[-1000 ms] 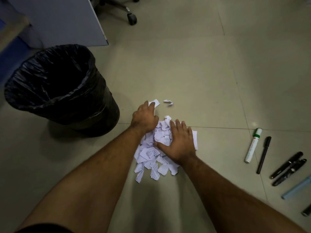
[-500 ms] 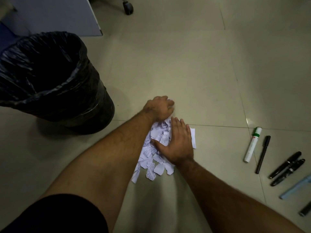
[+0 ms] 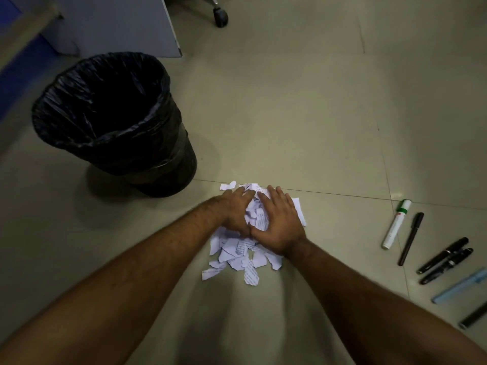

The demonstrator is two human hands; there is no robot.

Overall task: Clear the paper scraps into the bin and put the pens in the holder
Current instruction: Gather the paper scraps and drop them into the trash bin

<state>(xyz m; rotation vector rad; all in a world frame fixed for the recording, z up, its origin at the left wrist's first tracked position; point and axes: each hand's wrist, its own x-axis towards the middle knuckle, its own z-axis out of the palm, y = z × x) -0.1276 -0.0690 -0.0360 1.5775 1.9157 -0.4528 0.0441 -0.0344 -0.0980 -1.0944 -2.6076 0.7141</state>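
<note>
Paper scraps (image 3: 238,252): heaped in one loose pile on the floor (image 3: 303,122), just beside the bin (image 3: 105,122) on its near right. Torn, printed, thin; judged very light, limp, prone to slip from a loose hold and scatter. No long axis to the heap as a whole; spread slightly toward the camera, away from the bin.

Left hand (image 3: 234,210) and right hand (image 3: 279,222): both flat on top of the pile, fingers spread and pointing forward, thumbs touching at the middle. Pressing on the scraps, nothing enclosed yet.

Recommended hold, as judgement: cupped from both flanks of the pile, palms pressed inward under the edges, compressed before lifting. Stray pieces at the near edge likely left behind for a second pass.

Bin: upright, lined with a black bag, mouth open upward, interior too dark to read.

Pens (image 3: 445,256): laid in a row on the floor, well right of the bin and clear of the scraps. White marker (image 3: 394,225) with green band and a black pen (image 3: 411,238) lying near-parallel, long axes running away from the camera, leaning right. Remaining pens angled more steeply toward the right. Rigid, smooth; mid-barrel pinch suitable. Holder not in view.
</note>
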